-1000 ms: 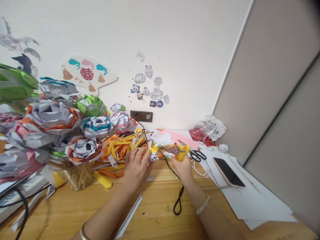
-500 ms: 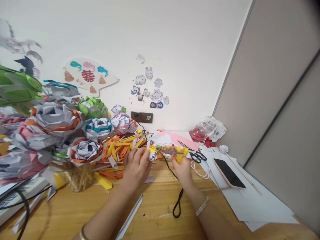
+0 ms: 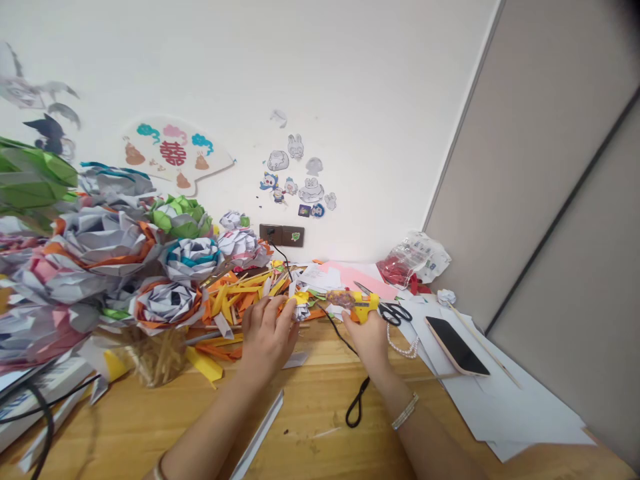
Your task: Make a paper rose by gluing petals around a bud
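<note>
Okay, nearest first: white strip (image 3: 259,433) and black cord (image 3: 356,405) lie on the table (image 3: 320,413). Left hand (image 3: 270,333) is curled, fingers pinching a small yellow-and-white paper piece (image 3: 302,311) in front of the strip pile; exact grip partly hidden. Right hand (image 3: 367,337) is wrapped around the yellow glue gun (image 3: 367,303), nozzle pointing left, just beside the piece; contact and trigger finger unclear. Scissors (image 3: 395,313) sit just right of the gun, phone (image 3: 457,347) further right on white sheets. Progress, best guess: gluing underway on this piece, not finished; whether glue is on it, can't tell. Several paper flowers (image 3: 103,241) at left look complete; plenty of yellow and orange strips (image 3: 237,293) remain loose. Behind: socket (image 3: 281,235), wall with stickers (image 3: 311,190).
</note>
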Demonstrator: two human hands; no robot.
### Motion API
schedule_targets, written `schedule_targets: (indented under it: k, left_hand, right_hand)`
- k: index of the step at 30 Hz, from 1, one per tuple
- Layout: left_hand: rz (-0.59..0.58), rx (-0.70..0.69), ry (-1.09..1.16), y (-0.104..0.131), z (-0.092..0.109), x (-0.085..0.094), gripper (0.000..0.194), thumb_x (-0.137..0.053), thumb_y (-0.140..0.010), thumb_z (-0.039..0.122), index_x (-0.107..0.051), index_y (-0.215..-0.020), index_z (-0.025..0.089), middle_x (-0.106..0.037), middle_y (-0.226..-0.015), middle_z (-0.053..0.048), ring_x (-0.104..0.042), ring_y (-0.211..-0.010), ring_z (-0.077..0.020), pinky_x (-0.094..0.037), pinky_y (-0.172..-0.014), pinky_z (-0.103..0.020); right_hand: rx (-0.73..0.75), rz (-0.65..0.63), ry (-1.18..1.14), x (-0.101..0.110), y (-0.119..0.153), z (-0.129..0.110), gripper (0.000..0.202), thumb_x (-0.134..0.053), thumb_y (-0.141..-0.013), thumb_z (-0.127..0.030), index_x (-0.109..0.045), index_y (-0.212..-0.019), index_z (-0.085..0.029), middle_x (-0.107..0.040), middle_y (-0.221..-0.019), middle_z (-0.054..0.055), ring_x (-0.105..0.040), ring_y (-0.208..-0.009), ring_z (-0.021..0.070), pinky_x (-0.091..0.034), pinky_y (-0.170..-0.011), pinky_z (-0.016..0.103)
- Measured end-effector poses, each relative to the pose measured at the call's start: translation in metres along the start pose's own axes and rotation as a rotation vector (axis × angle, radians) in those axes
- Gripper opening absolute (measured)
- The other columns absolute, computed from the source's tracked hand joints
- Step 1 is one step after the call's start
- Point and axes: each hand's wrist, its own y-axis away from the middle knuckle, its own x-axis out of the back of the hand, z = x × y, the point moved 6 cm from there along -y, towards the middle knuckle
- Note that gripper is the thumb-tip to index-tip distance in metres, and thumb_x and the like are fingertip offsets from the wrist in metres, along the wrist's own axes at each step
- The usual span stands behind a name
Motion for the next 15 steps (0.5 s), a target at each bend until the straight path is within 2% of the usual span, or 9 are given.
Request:
schedule_targets:
  k: [6, 15]
  left_hand:
    - [-0.014, 0.003, 0.015, 0.0019, 0.0004, -0.0031, 0.033, -0.056, -0.078, 0.017, -0.055, -0.11, 0.019, -0.062, -0.1, -0.012, -0.052, -0.098, -0.0283, -0.038, -0.085, -0.041]
    - [-0.01, 0.001, 0.005, 0.0007, 0.0008, -0.0016, 0.029, -0.058, -0.077, 0.017, -0.057, -0.106, 0.018, -0.062, -0.099, -0.012, -0.052, -0.096, -0.0289, -0.039, -0.083, -0.041]
  right_hand:
    - [-0.021, -0.011, -0.111, -0.0035, 0.0024, 0.0009, 0.034, -0.062, -0.066, -0.048, -0.065, -0.067, -0.014, -0.069, -0.066, 0.012, -0.063, -0.063, 0.0251, -0.043, -0.053, 0.029]
    - [-0.029, -0.05, -0.247, -0.0069, 0.0062, -0.0021, 0.03, -0.066, -0.061, -0.045, -0.062, -0.062, -0.015, -0.067, -0.061, 0.008, -0.062, -0.059, 0.0242, -0.043, -0.051, 0.029]
